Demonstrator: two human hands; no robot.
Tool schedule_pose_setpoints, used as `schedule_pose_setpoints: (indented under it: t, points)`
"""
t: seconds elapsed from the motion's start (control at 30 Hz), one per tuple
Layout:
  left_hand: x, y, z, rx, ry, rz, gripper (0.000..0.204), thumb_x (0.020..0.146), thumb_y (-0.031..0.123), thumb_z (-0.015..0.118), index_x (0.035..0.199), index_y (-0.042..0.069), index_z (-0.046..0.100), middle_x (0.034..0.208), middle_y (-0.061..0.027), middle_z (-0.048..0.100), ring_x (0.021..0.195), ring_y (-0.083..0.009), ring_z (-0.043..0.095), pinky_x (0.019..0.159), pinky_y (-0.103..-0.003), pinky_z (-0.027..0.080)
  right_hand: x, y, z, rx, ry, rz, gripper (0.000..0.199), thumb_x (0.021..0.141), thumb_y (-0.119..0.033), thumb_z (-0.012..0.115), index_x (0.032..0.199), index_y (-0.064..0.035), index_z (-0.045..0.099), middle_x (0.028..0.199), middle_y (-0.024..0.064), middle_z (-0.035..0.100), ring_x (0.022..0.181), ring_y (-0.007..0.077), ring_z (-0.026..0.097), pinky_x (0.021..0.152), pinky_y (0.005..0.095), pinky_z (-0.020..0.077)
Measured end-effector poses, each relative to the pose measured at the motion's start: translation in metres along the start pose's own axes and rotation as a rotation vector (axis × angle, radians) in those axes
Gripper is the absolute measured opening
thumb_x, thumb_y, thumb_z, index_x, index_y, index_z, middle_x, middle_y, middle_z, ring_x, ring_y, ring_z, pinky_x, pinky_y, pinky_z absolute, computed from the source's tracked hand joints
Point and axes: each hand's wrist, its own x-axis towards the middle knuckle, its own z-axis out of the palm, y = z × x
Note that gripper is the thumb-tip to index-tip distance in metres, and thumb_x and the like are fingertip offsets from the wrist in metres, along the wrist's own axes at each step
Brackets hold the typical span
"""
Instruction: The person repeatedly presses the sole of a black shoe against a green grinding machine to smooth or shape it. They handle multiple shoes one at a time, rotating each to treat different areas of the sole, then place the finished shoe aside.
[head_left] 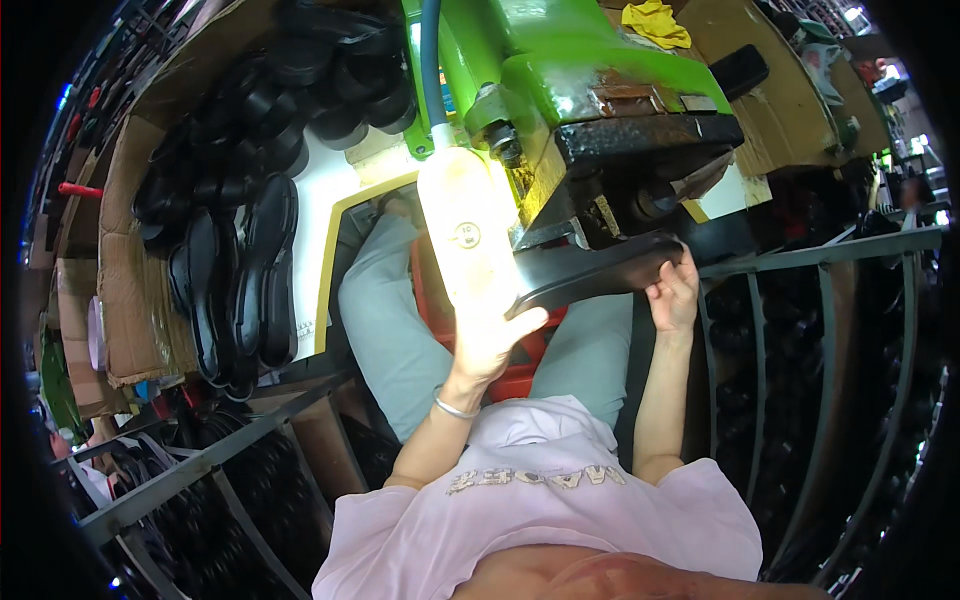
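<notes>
A long black shoe sole (612, 265) is held sideways under the head of a green machine (620, 85). Its right end is pinched in the fingers of my right hand (677, 292). At its left end is my left hand (487, 345), with the sole lying in the crook by the outstretched thumb. A glaring white lamp (465, 220) hides the other fingers of that hand. The sole's upper edge touches or nearly touches the dark metal parts of the machine; which of the two I cannot tell.
Left of the machine, black shoe soles (265, 270) fill a cardboard box (150, 290) and lie on a white board (312, 220). Metal racks (205, 460) with dark soles stand on both sides. A yellow cloth (655, 24) lies atop the machine. Beneath me is a red stool (515, 382).
</notes>
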Motion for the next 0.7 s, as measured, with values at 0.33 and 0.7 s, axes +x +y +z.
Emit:
schedule_pose_setpoints:
  t: [0.33,0.7]
  points:
    - [0.007,0.005,0.001,-0.083,0.099,0.158,0.043,0.077,-0.002,0.073,0.116,-0.001,0.054,0.109,-0.007,0.061,0.098,-0.0152,0.058,0.089,-0.03,0.047,0.033,-0.033,0.036,-0.108,-0.114,0.009,0.029,0.083,-0.002,0.065,0.11,-0.0024,0.053,0.092,0.0074,0.062,0.058,0.0066,0.055,0.036,0.0164,0.033]
    - [-0.016,0.036,-0.046,-0.236,0.216,0.026,0.041,0.073,-0.001,0.075,0.108,-0.002,0.055,0.103,-0.0078,0.063,0.095,-0.0141,0.06,0.086,-0.027,0.048,0.01,0.002,0.073,0.023,-0.176,0.089,0.04,0.078,-0.002,0.074,0.11,-0.0058,0.05,0.091,0.0046,0.061,0.063,0.0069,0.056,0.037,0.0169,0.0375]
